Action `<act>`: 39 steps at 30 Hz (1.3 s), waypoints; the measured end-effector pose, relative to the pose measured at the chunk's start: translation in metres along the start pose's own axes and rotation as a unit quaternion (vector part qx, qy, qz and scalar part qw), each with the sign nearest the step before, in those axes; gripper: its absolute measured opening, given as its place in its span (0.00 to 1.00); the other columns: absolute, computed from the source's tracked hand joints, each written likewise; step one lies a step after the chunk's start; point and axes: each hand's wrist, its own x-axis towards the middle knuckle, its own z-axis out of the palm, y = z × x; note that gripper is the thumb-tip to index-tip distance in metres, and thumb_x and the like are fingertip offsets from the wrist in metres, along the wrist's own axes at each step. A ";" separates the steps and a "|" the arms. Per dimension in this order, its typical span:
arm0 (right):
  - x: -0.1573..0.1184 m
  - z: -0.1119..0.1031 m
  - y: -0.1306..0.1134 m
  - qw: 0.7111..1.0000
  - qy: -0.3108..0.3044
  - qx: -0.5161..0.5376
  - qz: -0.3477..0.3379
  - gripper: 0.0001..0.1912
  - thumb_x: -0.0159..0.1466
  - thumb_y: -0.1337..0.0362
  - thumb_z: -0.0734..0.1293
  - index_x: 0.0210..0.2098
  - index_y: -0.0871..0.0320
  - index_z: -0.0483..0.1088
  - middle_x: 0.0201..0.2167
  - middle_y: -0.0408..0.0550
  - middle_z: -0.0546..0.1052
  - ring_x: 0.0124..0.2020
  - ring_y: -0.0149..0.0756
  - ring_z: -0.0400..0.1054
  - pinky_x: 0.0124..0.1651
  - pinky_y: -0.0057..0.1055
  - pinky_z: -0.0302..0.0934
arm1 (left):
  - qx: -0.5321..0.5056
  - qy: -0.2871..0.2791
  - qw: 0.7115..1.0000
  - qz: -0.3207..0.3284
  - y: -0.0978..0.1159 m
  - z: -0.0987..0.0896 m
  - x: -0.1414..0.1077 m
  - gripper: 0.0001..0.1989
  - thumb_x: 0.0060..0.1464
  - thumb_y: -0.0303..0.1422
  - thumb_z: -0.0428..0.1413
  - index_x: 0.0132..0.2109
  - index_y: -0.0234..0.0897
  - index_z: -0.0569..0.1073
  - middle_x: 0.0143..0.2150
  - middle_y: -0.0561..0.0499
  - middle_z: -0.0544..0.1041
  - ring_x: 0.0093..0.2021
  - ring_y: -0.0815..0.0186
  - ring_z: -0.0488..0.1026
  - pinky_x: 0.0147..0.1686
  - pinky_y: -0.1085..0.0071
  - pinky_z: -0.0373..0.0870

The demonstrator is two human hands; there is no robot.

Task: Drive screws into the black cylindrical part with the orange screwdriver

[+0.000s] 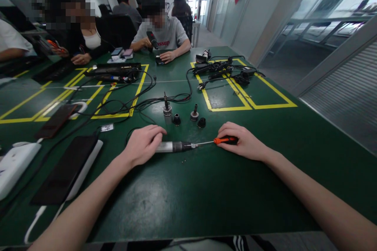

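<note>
My left hand [145, 143] is closed around a silver cylindrical handpiece [165, 147] with a dark collar and a narrow metal front end, lying low over the green table. In my right hand [244, 141] is an orange-and-black screwdriver [221, 140], its shaft pointing left. The screwdriver's tip meets the handpiece's metal end; whether it sits in a screw is too small to tell. Just beyond stand a metal part with a thin pin [167, 109], a shorter metal part [194, 114], and two black caps, one left [176, 119] and one right [202, 122]. Tiny bits [183, 161] lie nearer me.
Black cables and adapters [218, 68] lie on yellow-taped areas at the back. To my left are a dark phone [66, 170], a reddish one [55, 120] and a white power strip [18, 166]. Across the table a person [165, 33] holds a black tool; others sit nearby.
</note>
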 end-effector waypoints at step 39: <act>0.002 -0.006 -0.019 0.995 -0.008 0.080 0.054 0.12 0.69 0.55 0.70 0.41 0.57 0.79 0.35 0.48 0.80 0.33 0.38 0.76 0.38 0.33 0.70 | 0.094 0.025 0.978 -0.183 0.005 0.004 0.009 0.22 0.64 0.49 0.48 0.29 0.42 0.75 0.27 0.50 0.80 0.28 0.60 0.74 0.28 0.68 0.55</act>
